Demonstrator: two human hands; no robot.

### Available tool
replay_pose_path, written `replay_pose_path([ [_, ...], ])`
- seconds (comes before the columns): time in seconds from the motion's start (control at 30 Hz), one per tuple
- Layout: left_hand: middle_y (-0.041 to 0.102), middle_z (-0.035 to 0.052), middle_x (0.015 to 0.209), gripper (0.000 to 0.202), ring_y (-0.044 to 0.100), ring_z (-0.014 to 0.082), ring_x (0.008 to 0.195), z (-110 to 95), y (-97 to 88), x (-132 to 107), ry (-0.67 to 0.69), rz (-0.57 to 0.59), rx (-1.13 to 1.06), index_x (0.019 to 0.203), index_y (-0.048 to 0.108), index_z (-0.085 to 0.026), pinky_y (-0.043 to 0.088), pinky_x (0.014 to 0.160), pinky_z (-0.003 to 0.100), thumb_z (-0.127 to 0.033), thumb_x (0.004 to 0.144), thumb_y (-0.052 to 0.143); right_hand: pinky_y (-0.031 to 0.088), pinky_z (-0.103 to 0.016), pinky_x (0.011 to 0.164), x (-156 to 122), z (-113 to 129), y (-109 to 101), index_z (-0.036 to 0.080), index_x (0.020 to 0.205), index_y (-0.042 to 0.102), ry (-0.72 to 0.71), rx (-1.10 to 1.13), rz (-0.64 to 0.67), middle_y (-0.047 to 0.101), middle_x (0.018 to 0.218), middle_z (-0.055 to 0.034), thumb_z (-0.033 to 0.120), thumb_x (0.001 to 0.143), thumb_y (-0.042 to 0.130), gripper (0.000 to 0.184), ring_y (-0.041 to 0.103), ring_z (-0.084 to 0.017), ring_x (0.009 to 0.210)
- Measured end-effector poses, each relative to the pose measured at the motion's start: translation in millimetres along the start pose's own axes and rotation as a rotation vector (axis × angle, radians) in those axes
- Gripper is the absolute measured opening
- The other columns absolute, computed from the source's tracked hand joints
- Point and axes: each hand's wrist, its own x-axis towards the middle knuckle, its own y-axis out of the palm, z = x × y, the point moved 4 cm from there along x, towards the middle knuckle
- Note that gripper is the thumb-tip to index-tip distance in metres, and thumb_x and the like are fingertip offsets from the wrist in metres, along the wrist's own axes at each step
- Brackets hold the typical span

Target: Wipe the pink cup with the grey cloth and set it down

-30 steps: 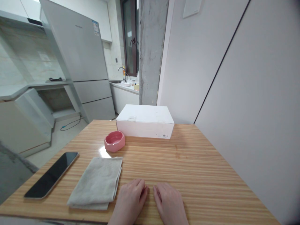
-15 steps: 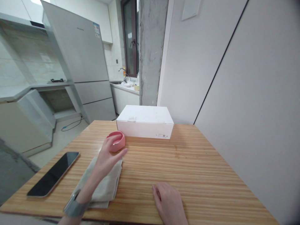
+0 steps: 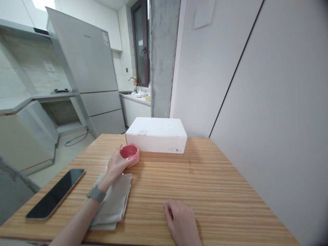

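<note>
Clearly, the L hand (image 3: pixel 115 166) was clasped on the pink bowl (image 3: pixel 130 152), thumb across the near rim & fingers round the L side; how firmly it pressed couldn't be judged. The bowl sat upright on the far L part of the wood-grain table (image 3: pixel 217 191), just beside the near L corner of the white box (image 3: pixel 156 143); whether they touched was unclear. The R hand (image 3: pixel 181 218) lay curled on the near side, fingers together, w/ nothing visible in it. The L forearm (image 3: pixel 77 218), w/ its grey wristband (image 3: pixel 97 194), crossed above the folded cloth (image 3: pixel 116 201); the phone (image 3: pixel 56 194) lay farther L. For a sound hold, approx. equal pressure from thumb & fingers seemed best, i.e. on the outer wall rather than the rim alone, w/ the bowl level, clear of the box, & the wrist high enough not to drag the cloth.
</note>
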Motion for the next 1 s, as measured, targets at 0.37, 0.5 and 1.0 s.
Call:
replay_pose_path([
  [0.37, 0.067, 0.0052, 0.11, 0.073, 0.063, 0.0239, 0.101, -83, 53.3, -27, 0.201, 0.243, -0.342, 0.124, 0.049, -0.02, 0.049, 0.089, 0.034, -0.03, 0.057, 0.076, 0.027, -0.026, 0.052, 2, 2, -6, 0.023, 0.063, 0.048, -0.006, -0.006, -0.067, 0.059, 0.056, 0.0008, 0.029, 0.098, 0.026, 0.042, 0.055, -0.014, 0.051],
  [0.5, 0.065, 0.007, 0.115, 0.079, 0.061, 0.0252, 0.106, -84, 67.4, -28, 0.192, 0.247, -0.286, 0.124, 0.049, -0.02, 0.047, 0.092, 0.035, -0.033, 0.052, 0.079, 0.027, -0.026, 0.052, 2, 2, -5, 0.023, 0.063, 0.048, -0.008, -0.02, -0.065, 0.059, 0.056, 0.0006, 0.027, 0.097, 0.027, 0.04, 0.056, -0.014, 0.05],
  [1.0, 0.061, 0.0087, 0.12, 0.082, 0.057, 0.0257, 0.11, -79, 80.6, -29, 0.239, 0.297, -0.319, 0.128, 0.046, -0.021, 0.042, 0.096, 0.037, -0.035, 0.055, 0.079, 0.026, -0.027, 0.054, 1, 0, 0, 0.023, 0.065, 0.048, 0.022, -0.01, -0.005, 0.06, 0.058, 0.0007, 0.021, 0.094, 0.034, 0.032, 0.057, -0.015, 0.054],
])
